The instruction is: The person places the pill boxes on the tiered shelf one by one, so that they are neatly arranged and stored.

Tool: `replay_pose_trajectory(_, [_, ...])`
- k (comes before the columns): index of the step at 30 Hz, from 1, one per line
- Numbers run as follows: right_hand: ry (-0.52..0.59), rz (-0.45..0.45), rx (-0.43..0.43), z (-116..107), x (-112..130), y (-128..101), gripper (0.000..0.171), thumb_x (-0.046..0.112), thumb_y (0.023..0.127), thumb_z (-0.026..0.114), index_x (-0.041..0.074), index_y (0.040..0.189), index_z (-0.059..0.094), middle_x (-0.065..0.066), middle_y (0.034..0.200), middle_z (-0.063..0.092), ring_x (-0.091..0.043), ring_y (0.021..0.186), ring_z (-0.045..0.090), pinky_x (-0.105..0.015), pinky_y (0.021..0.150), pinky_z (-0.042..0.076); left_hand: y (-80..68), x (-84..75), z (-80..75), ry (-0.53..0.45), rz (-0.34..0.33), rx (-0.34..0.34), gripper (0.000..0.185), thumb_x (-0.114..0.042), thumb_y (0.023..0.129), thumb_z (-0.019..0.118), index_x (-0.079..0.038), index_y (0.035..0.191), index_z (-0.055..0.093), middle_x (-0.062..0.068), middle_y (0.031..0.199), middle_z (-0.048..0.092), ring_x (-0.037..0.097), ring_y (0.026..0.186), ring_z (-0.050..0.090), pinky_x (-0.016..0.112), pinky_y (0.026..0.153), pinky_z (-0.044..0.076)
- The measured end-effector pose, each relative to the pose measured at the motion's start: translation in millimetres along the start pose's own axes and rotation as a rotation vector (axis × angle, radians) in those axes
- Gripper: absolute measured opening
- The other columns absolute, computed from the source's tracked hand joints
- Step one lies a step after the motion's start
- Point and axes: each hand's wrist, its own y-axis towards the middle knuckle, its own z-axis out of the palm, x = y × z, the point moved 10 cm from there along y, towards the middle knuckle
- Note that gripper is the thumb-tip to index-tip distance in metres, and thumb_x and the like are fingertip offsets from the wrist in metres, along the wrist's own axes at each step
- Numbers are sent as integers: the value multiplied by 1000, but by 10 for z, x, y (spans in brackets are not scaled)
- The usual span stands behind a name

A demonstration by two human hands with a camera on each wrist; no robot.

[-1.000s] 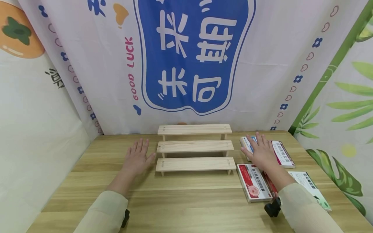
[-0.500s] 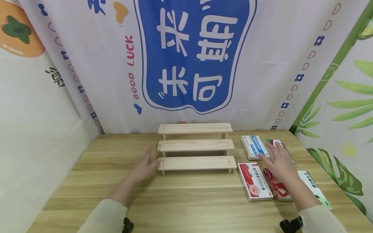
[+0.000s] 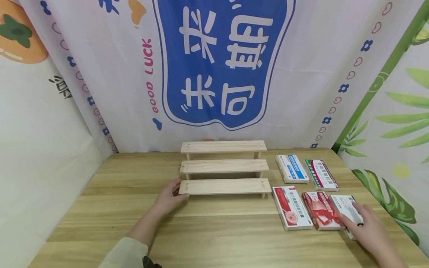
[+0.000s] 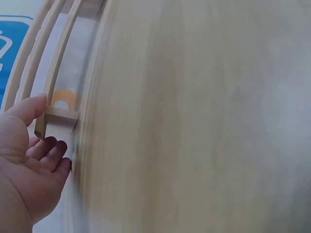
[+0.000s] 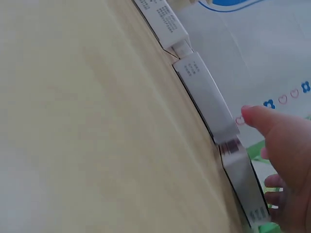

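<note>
A three-tier wooden step rack (image 3: 223, 166) stands at the middle of the table's back. My left hand (image 3: 168, 199) is at the left end of its lowest step (image 3: 224, 187); in the left wrist view the thumb lies against that plank (image 4: 53, 77), with the other fingers curled below its end. At the far right, my right hand (image 3: 372, 229) is over a white-and-green medicine box (image 3: 346, 210), partly covering it. In the right wrist view its thumb stands apart from the boxes, and its fingers are beside the end box (image 5: 245, 187). Whether they touch it I cannot tell.
Beside the hovered box lie a red medicine box (image 3: 321, 211) and a red-and-white one (image 3: 291, 208). Behind them are a blue-and-white box (image 3: 291, 168) and a white box with green and magenta (image 3: 321, 175). A printed cloth (image 3: 298, 93) hangs behind the table (image 3: 214, 238).
My left hand has moved right onto the rack's lowest step, its fingers bending at the plank's end. My right hand has come down and right from the rear boxes to the white-and-green one.
</note>
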Motion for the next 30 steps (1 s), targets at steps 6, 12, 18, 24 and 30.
replay_pose_trajectory(6, [-68, 26, 56, 71, -202, -91, 96, 66, 76, 40, -10, 131, 21, -42, 125, 19, -56, 109, 21, -69, 79, 28, -17, 50, 1, -28, -11, -22, 78, -30, 75, 66, -4, 135, 24, 16, 137, 33, 30, 126, 33, 43, 104, 29])
replay_pose_trajectory(12, [-89, 12, 58, 84, -247, -136, 99, 68, 73, 44, -11, 130, 23, -42, 122, 24, -55, 106, 26, -66, 78, 30, -8, 80, 0, -26, -6, -30, 79, -34, 74, 65, -6, 136, 24, 15, 137, 34, 29, 125, 33, 43, 104, 29])
replay_pose_trajectory(18, [-137, 49, 69, 92, -343, -150, 105, 74, 67, 44, -11, 127, 28, -41, 120, 27, -54, 103, 29, -64, 76, 34, -10, 97, 6, -26, 1, -38, 79, -37, 74, 65, -8, 136, 24, 13, 137, 35, 28, 125, 34, 42, 104, 29])
replay_pose_trajectory(24, [-165, 86, 67, 26, -344, -153, 106, 76, 65, 43, -10, 127, 30, -42, 117, 30, -54, 100, 33, -62, 74, 36, -27, 103, -9, -65, 13, -70, 78, -36, 74, 66, -9, 135, 26, 12, 136, 37, 28, 124, 36, 41, 103, 31])
replay_pose_trajectory(30, [-101, 61, -29, -168, -192, -139, 94, 65, 73, 46, -10, 127, 30, -43, 118, 31, -53, 102, 33, -62, 77, 35, -40, 96, -6, -113, 34, -99, 75, -32, 74, 66, -8, 134, 28, 12, 134, 40, 26, 123, 37, 39, 103, 32])
